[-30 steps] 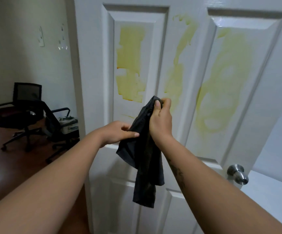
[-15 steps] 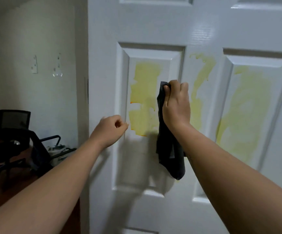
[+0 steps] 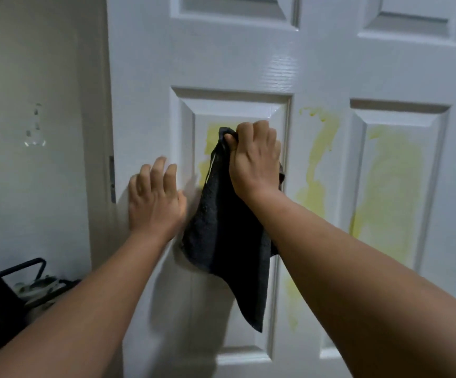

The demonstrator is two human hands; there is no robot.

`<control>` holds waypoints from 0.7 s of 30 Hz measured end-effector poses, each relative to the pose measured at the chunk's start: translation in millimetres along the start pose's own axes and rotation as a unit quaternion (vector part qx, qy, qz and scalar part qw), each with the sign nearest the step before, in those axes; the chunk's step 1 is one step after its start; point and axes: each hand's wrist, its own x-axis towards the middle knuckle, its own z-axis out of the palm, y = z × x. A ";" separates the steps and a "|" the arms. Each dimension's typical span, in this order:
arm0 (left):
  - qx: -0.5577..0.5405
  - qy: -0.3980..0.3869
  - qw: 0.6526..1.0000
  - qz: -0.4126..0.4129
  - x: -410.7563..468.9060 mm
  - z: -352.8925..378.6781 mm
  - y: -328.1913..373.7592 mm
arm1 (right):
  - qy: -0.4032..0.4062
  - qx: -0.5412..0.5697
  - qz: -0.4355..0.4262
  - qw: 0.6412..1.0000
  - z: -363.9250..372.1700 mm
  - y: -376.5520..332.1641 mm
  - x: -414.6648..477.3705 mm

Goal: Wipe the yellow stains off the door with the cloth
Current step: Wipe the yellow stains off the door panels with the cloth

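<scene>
A white panelled door fills the view. Yellow stains mark it: one on the left panel, mostly hidden behind the cloth, a streak on the middle stile, and a broad patch on the right panel. My right hand is shut on the top of a dark grey cloth and holds it against the left panel; the rest of the cloth hangs down. My left hand rests flat on the door's left stile, fingers spread.
The door's left edge with a latch plate stands beside a pale wall carrying two wall plates. A black office chair sits at the lower left.
My right hand has carried the cloth left onto the left panel's stain. My left hand, a loose fist off the door before, has opened and now lies flat on the stile. The view has tilted up.
</scene>
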 end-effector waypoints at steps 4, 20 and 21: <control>0.005 0.040 0.999 0.006 -4.0 13.8 -6.5 | 0.031 -0.057 -0.042 0.997 19.1 3.5 11.3; -0.002 0.120 0.993 0.011 -9.8 27.8 -13.2 | 0.068 -0.103 0.032 0.992 45.4 16.0 -5.7; -0.004 0.123 0.992 0.010 -9.3 28.4 -12.6 | 0.050 -0.107 0.004 0.993 46.6 14.0 -16.7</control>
